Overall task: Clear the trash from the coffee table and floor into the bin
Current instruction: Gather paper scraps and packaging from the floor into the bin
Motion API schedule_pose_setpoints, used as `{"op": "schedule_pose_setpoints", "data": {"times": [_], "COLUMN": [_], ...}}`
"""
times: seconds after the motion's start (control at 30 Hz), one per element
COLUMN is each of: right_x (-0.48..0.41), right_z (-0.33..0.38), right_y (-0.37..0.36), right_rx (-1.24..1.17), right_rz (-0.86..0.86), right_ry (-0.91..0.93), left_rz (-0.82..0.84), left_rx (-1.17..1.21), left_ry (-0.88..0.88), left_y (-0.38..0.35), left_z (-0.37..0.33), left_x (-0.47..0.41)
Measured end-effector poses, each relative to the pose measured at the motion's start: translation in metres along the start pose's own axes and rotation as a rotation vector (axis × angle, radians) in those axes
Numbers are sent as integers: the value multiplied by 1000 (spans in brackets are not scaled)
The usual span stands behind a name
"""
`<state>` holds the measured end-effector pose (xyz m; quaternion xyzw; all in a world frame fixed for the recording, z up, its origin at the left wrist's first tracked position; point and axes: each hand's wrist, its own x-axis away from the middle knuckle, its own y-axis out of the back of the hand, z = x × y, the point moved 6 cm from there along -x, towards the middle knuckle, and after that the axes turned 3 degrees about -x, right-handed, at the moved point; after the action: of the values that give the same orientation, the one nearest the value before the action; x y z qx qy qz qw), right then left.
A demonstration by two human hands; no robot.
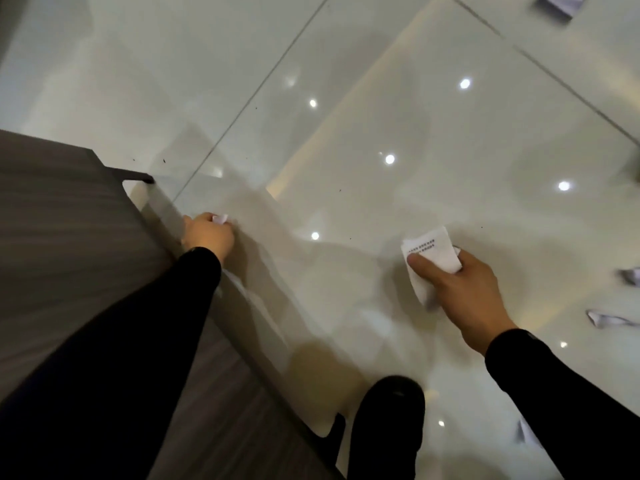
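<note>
My right hand [460, 285] grips a crumpled white printed paper [433, 252] over the glossy tiled floor. My left hand [207, 235] is closed at the edge of the dark wood-grain coffee table [69, 244], with a small white paper scrap [220, 219] showing at its fingertips. More white paper pieces lie on the floor at the right: one [630, 276] near the frame edge, another [606, 319] below it, a third [524, 433] partly behind my right sleeve. A further paper [559, 3] lies at the top right. No bin is in view.
The coffee table fills the left side, with its dark legs [136, 174] showing at the far corner and near my black shoe [389, 420]. Shiny pale floor tiles [381, 133] with light reflections stretch ahead and right.
</note>
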<state>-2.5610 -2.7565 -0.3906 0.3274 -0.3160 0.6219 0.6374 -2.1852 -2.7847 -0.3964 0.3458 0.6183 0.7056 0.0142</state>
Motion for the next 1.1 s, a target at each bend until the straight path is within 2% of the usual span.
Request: {"op": "schedule_pose_setpoints", "data": {"times": [0.07,0.17,0.27,0.33,0.4,0.5,0.57,0.67,0.77,0.87,0.97,1.03,1.1], "right_x": [-4,-5,-5,-2,7,27,47,75,84,78,72,65,52], "right_z": [-2,4,16,20,15,-14,-39,-72,-84,-83,-72,-64,-57], "right_y": [-13,-32,-28,-12,24,72,103,150,195,237,266,277,284], "right_rx": [18,42,-9,21,51,-100,-228,-340,-320,-292,-220,-188,10], "right_rz": [43,84,38,-78,-266,-483,-592,-752,-816,-944,-1095,-1078,-1013], "right_ry": [10,13,12,17,16,-84,-165,-248,-272,-246,-96,-6,-16], "left_rz": [41,-7,2,33,74,198,306,453,580,524,445,449,364], "left_rx": [-16,-141,-162,-130,-108,-99,-97,-83,-97,-249,-480,-718,-752], "left_ry": [-55,-145,-259,-332,-481,-765,-889,-992,-1010,-1246,-1523,-1582,-1671], "left_y": [-2,7,4,-4,-22,-55,-78,-114,-144,-165,-192,-214,-223], "left_z": [0,-6,-23,-45,-81,-131,-157,-184,-204,-228,-241,-233,-226], "left_x": [7,21,39,64,109,188,238,299,337,371,403,411,415]}}
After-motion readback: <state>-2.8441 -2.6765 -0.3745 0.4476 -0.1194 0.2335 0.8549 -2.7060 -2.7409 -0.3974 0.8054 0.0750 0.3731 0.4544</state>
